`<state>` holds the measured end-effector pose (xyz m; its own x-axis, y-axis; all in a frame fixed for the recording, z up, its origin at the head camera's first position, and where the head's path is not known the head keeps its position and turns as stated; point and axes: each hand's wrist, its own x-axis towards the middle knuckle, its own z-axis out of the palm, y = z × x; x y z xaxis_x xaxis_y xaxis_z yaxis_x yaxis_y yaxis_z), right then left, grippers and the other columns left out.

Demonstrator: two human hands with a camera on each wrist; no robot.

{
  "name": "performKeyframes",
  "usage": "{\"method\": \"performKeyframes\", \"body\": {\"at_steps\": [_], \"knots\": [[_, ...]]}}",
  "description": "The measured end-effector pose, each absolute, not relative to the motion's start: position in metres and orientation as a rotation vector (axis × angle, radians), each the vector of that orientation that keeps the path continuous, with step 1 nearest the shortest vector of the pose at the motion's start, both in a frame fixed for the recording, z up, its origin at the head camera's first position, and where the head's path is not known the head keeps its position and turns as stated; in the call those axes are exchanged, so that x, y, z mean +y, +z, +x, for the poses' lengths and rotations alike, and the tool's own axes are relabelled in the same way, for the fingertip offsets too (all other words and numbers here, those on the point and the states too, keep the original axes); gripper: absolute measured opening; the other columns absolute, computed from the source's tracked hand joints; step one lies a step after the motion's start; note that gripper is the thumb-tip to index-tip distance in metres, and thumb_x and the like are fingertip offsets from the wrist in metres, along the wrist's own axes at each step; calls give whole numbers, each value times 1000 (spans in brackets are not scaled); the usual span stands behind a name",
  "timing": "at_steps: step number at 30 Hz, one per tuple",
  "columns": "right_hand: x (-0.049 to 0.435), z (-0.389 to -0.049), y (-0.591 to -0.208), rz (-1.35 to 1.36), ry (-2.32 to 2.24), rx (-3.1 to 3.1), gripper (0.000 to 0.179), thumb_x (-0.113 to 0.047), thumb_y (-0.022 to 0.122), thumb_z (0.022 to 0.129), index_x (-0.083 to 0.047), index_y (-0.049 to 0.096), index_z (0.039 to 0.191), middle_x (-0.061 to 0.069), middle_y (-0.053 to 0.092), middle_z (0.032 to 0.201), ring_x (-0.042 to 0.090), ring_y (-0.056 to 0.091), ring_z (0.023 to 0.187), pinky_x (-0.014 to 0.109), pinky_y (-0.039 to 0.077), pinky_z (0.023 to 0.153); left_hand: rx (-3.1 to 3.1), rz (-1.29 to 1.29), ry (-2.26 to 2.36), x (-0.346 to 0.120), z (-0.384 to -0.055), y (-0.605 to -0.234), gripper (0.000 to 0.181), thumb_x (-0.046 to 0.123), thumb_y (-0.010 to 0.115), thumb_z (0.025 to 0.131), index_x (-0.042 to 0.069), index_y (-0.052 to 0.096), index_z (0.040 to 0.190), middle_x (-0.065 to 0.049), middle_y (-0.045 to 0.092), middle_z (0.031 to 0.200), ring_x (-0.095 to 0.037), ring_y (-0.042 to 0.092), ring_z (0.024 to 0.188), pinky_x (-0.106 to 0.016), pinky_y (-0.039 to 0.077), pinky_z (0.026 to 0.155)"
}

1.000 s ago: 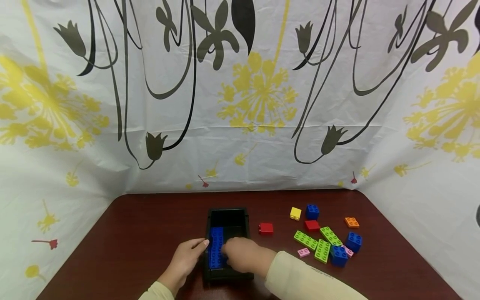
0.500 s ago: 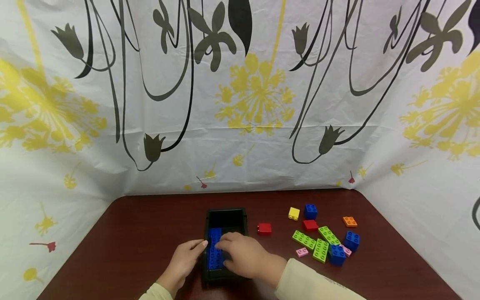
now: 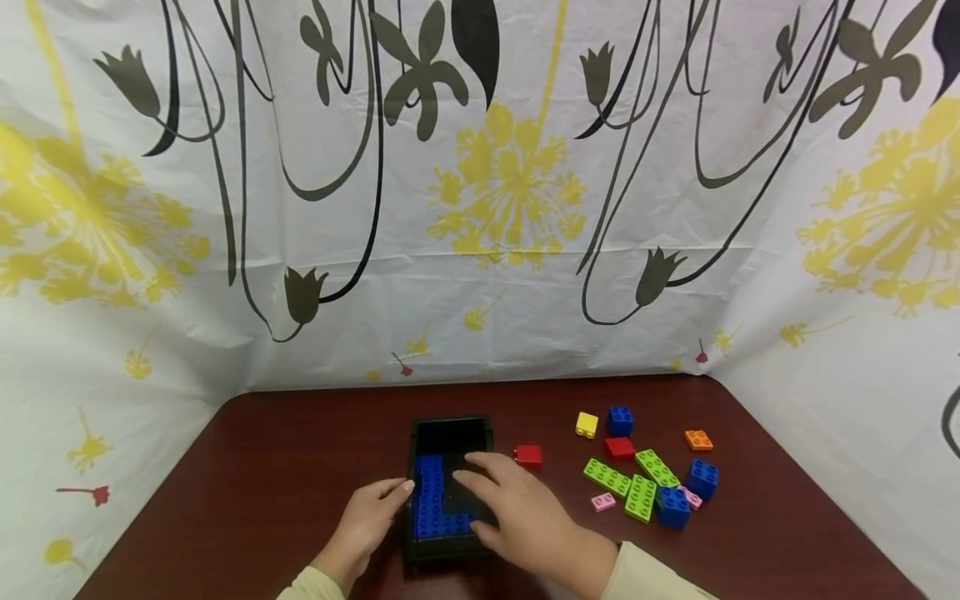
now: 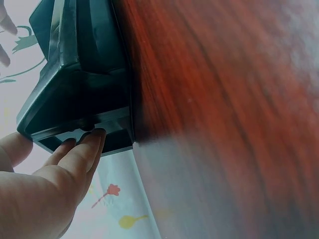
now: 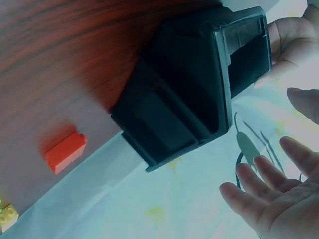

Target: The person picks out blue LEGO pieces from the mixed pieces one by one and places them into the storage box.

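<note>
A black plastic box (image 3: 450, 550) stands on the dark table, with blue toy building bricks (image 3: 430, 492) fitted in an L along its left side and near end. My left hand (image 3: 366, 523) pinches the box's left wall, thumb at the rim; in the left wrist view its fingers (image 4: 82, 154) lie against the outside of the box. Over the box's right side, my right hand (image 3: 528, 512) hovers with fingers spread and nothing in them. The right wrist view shows that same hand (image 5: 284, 204) apart from the box wall (image 5: 179, 94).
Just right of the box lies a red brick (image 3: 528, 454). Farther right are loose bricks: yellow (image 3: 587, 425), lime green (image 3: 607, 477), pink (image 3: 603, 502), orange (image 3: 698, 440) and blue (image 3: 672, 507). A patterned cloth (image 3: 480, 333) hangs behind and beside the table.
My right hand was down inside the box, fingers bunched; it has lifted and drawn back right, fingers spread. Blue bricks at the near end now show. My left hand keeps its hold.
</note>
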<state>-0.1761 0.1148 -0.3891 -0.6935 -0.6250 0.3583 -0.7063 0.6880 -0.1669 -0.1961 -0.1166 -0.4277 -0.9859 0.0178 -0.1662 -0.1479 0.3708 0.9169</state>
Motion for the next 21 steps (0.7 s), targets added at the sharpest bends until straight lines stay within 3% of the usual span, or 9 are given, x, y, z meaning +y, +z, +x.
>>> {"method": "performKeyframes", "body": {"at_steps": [21], "knots": [[174, -169, -390, 681, 425, -2625, 57, -23, 83, 76, -15, 61, 128, 7, 55, 132, 23, 56, 116, 40, 56, 89, 2482, -116, 1692, -116, -196, -428, 52, 34, 54, 100, -8, 55, 131, -30, 53, 132, -45, 52, 119, -52, 52, 92]]}}
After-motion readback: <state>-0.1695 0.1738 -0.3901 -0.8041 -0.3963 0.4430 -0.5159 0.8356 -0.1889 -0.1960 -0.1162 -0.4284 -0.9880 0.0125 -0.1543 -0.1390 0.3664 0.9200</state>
